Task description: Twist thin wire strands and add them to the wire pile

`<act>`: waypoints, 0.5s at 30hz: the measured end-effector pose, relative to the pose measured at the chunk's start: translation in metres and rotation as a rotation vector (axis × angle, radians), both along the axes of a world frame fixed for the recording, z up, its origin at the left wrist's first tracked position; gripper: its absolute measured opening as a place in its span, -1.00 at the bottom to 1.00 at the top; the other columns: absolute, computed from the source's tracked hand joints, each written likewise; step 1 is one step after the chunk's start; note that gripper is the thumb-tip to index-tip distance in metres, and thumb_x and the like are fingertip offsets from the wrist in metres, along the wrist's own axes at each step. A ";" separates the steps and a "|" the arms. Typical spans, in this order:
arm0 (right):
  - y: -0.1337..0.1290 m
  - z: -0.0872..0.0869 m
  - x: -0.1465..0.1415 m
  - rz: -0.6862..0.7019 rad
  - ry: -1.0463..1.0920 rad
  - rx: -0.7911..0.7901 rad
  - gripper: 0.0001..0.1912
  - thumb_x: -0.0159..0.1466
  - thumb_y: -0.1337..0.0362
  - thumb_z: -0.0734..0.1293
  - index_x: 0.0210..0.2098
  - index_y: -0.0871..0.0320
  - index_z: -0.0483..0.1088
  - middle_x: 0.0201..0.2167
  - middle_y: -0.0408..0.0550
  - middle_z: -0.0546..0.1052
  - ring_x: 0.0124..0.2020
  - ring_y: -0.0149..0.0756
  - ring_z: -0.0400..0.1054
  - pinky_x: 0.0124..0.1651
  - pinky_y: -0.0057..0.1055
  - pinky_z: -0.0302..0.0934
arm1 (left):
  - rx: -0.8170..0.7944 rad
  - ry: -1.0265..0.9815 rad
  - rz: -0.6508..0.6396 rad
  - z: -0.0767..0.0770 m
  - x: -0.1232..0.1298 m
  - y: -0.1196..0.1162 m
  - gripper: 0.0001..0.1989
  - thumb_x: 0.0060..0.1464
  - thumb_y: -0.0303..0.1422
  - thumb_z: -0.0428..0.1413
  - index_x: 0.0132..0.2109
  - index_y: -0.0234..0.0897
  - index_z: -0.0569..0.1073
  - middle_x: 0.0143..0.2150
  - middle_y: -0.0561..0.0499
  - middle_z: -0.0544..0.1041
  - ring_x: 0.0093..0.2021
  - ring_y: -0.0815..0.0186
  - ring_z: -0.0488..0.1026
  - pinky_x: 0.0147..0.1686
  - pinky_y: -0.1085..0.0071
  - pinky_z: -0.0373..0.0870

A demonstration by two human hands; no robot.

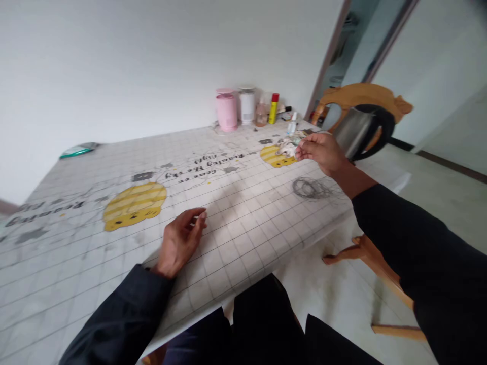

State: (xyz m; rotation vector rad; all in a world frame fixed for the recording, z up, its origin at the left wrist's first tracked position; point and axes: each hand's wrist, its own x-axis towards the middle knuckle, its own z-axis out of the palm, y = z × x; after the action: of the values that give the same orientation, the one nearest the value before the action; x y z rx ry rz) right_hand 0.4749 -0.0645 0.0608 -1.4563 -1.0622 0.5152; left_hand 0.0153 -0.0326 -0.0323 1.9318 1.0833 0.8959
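My left hand (182,242) rests on the checked tablecloth (243,243), fingers curled and thumb tip close to the index tip. Whatever may be pinched there is too small to make out. Farther right, my right hand (321,151) is closed in a pinch beside a crumpled whitish bundle (288,147). Blur hides whether its fingertips hold part of that bundle. A loose tangle of thin dark strands (307,188) lies on the cloth below my right hand.
Along the wall stand a pink canister (226,111), a white canister (247,106), a yellow bottle with a red cap (273,109) and a small clear bottle (292,124). A metal kettle (353,131) is near the right edge, before a wooden chair (365,92). A green-edged object (79,150) lies far left.
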 end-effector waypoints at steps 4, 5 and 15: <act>0.018 -0.005 -0.103 0.388 -0.135 -0.054 -0.72 0.33 0.11 0.61 -0.32 0.14 0.54 -0.40 -0.03 0.64 -0.41 -0.29 0.52 -0.29 -0.34 0.48 | -0.039 -0.222 0.036 0.019 0.009 0.008 -0.32 0.32 0.10 0.29 0.34 -0.29 0.50 0.15 -0.24 0.67 -0.44 0.38 0.56 -0.43 0.40 0.58; 0.022 -0.006 -0.127 0.472 -0.181 -0.087 -0.72 0.33 0.10 0.60 -0.33 0.13 0.55 -0.42 -0.02 0.65 -0.41 -0.28 0.53 -0.29 -0.33 0.47 | -0.034 -0.253 0.040 0.024 0.010 0.012 -0.30 0.30 0.08 0.31 0.38 -0.27 0.48 0.22 -0.26 0.64 -0.46 0.42 0.53 -0.47 0.42 0.55; 0.065 -0.023 -0.253 0.815 -0.109 -0.170 -0.70 0.39 0.03 0.55 -0.22 0.12 0.54 -0.29 0.00 0.67 -0.35 -0.26 0.55 -0.25 -0.28 0.45 | -0.230 -0.395 -0.057 0.034 -0.013 0.042 -0.73 0.30 -0.18 0.33 -0.12 -0.34 0.72 -0.25 -0.08 0.69 -0.51 0.39 0.58 -0.45 0.42 0.56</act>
State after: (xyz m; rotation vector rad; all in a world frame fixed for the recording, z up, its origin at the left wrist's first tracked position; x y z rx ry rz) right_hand 0.2219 0.0010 0.0377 -1.1548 -1.7333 1.1281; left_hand 0.0019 0.0092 0.0013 1.5101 0.8503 1.0195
